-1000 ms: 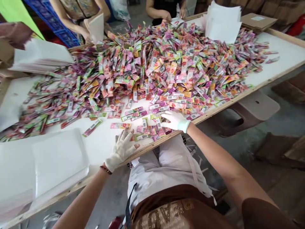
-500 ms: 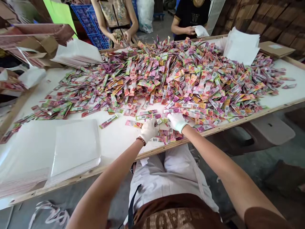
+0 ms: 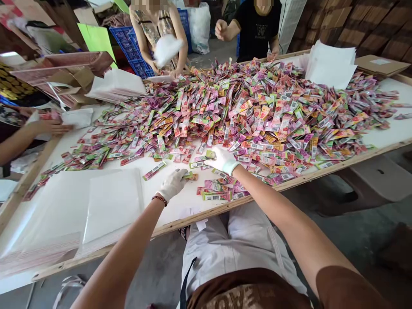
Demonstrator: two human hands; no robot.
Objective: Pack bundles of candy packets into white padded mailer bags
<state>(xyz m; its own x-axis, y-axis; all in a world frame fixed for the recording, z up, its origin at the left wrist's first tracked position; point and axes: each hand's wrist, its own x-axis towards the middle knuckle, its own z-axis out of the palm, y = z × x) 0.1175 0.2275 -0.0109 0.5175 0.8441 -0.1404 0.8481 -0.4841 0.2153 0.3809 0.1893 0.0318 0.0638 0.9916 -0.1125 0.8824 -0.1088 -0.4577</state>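
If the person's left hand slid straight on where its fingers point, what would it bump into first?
Probably the green-and-orange sachet at the fingertips of the left hand; they may already be touching. Just beyond lies a barcoded sachet by the right hand.

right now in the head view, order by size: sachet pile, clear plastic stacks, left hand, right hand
1. Sachet pile
2. Clear plastic stacks
3. Left hand, right hand: too alike to rank

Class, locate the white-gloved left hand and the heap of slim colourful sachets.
White-gloved left hand (image 3: 171, 185), head view: back of the glove.
Heap of slim colourful sachets (image 3: 231, 111), head view: middle of the heap.
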